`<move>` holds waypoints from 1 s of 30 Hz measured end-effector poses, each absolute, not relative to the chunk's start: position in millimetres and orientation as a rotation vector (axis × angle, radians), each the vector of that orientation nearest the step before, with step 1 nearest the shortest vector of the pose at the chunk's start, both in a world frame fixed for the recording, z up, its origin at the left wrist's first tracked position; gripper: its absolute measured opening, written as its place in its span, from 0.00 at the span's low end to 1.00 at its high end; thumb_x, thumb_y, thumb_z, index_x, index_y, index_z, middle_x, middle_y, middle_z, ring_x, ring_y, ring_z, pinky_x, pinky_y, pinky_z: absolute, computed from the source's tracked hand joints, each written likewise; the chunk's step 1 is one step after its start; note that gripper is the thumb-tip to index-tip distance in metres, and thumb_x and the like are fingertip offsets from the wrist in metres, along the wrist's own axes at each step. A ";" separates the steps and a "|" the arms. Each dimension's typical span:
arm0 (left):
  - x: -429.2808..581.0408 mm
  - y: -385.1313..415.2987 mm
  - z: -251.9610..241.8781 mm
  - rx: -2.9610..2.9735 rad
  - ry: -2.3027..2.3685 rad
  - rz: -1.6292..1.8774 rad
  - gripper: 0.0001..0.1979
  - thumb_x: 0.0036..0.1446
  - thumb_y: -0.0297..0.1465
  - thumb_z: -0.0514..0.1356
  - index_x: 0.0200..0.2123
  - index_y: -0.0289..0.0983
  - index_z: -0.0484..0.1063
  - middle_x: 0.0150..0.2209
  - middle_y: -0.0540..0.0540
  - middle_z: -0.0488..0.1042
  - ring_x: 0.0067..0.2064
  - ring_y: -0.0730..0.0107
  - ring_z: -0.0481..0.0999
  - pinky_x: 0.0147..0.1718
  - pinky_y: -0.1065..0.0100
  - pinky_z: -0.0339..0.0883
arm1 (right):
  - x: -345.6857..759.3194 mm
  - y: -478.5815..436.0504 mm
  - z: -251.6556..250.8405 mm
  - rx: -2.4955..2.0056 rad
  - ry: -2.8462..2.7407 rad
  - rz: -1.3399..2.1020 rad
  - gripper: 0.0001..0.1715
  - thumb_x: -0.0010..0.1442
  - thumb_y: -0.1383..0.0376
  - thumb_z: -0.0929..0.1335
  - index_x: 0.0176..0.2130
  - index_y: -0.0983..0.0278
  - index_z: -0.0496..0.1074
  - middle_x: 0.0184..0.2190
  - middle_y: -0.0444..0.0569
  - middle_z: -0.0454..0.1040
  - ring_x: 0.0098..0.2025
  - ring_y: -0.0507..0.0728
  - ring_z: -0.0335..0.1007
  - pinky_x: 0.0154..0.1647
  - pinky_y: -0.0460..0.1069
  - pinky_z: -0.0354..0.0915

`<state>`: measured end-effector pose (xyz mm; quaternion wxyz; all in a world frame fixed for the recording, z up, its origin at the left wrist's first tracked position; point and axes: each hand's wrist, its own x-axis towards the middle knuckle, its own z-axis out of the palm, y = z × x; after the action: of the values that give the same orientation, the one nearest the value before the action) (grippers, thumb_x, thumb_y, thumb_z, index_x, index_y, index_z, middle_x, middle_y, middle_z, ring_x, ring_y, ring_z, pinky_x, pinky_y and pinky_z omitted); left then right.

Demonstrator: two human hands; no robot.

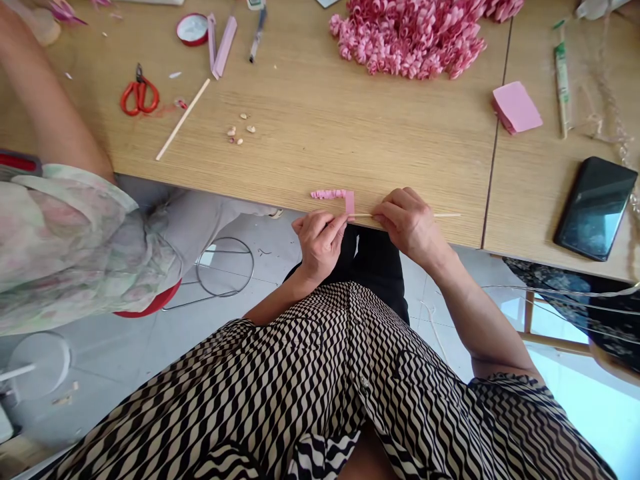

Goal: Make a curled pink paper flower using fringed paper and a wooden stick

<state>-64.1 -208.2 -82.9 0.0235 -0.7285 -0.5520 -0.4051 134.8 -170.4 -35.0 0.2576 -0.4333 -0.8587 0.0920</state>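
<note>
At the table's front edge my right hand (407,217) is closed round a thin wooden stick (447,215), which lies level and sticks out on both sides of the fingers. My left hand (323,243) pinches the lower end of a pink paper strip (350,203) at the left end of the stick. Above my left fingers the far part of the strip is cut into a curled fringe (327,194) that rests on the tabletop. The left fingertips hide the very end of the stick.
A heap of curled pink paper pieces (410,33) lies at the back. Pink paper squares (518,108) and a phone (595,208) are on the right. Red-handled scissors (140,93) and another wooden stick (183,120) lie left, near a co-worker's arm (55,100).
</note>
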 end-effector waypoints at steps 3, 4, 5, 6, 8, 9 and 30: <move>-62.3 -206.7 -77.6 -2.280 -1.705 -1.180 0.10 0.66 0.35 0.57 0.44 0.44 0.78 0.33 0.48 0.74 0.40 0.68 0.72 0.45 0.61 0.55 | 134.4 -170.3 -35.3 -1.181 -2.326 0.261 0.14 0.66 0.69 0.61 0.33 0.62 0.72 0.32 0.51 0.70 0.37 0.56 0.60 0.36 0.51 0.61; -61.7 -206.5 -76.1 -2.284 -1.698 -1.159 0.10 0.65 0.35 0.57 0.44 0.43 0.78 0.33 0.48 0.74 0.40 0.68 0.72 0.45 0.61 0.54 | 134.3 -170.2 -35.3 -1.183 -2.325 0.264 0.14 0.66 0.69 0.61 0.33 0.62 0.72 0.32 0.51 0.70 0.37 0.56 0.60 0.35 0.51 0.61; -61.1 -206.6 -74.8 -2.287 -1.695 -1.142 0.10 0.65 0.35 0.57 0.44 0.43 0.78 0.33 0.48 0.74 0.40 0.68 0.72 0.45 0.61 0.54 | 134.2 -170.1 -35.4 -1.186 -2.325 0.265 0.14 0.66 0.69 0.61 0.32 0.62 0.72 0.32 0.51 0.70 0.37 0.56 0.60 0.35 0.51 0.61; -60.5 -206.8 -73.7 -2.289 -1.697 -1.129 0.10 0.66 0.35 0.57 0.44 0.43 0.78 0.34 0.48 0.75 0.39 0.68 0.72 0.45 0.61 0.54 | 134.1 -170.1 -35.5 -1.189 -2.326 0.265 0.14 0.65 0.69 0.61 0.32 0.62 0.72 0.32 0.51 0.70 0.37 0.56 0.60 0.35 0.51 0.61; -59.6 -208.2 -71.9 -2.290 -1.712 -1.109 0.10 0.66 0.35 0.56 0.44 0.43 0.77 0.35 0.48 0.75 0.40 0.68 0.72 0.45 0.60 0.53 | 134.0 -170.4 -35.4 -1.196 -2.326 0.259 0.14 0.66 0.69 0.61 0.31 0.62 0.72 0.32 0.51 0.69 0.36 0.56 0.60 0.35 0.51 0.60; -59.2 -209.3 -71.1 -2.289 -1.723 -1.099 0.10 0.66 0.35 0.56 0.45 0.44 0.77 0.35 0.48 0.76 0.40 0.67 0.72 0.45 0.60 0.53 | 134.0 -170.8 -35.3 -1.197 -2.326 0.258 0.14 0.66 0.69 0.60 0.31 0.62 0.72 0.32 0.51 0.69 0.36 0.56 0.59 0.35 0.51 0.60; -55.0 -225.2 -58.5 -2.341 -1.847 -0.819 0.16 0.68 0.35 0.51 0.54 0.42 0.72 0.40 0.43 0.75 0.42 0.63 0.71 0.42 0.60 0.54 | 134.6 -175.5 -34.8 -1.204 -2.284 0.363 0.14 0.66 0.66 0.61 0.34 0.62 0.74 0.34 0.52 0.71 0.37 0.57 0.61 0.37 0.53 0.62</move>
<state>-55.0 -225.2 -58.5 0.0248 -0.7568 -0.5970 -0.2649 134.6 -175.5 -34.8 0.2637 -0.4455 -0.8450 0.1344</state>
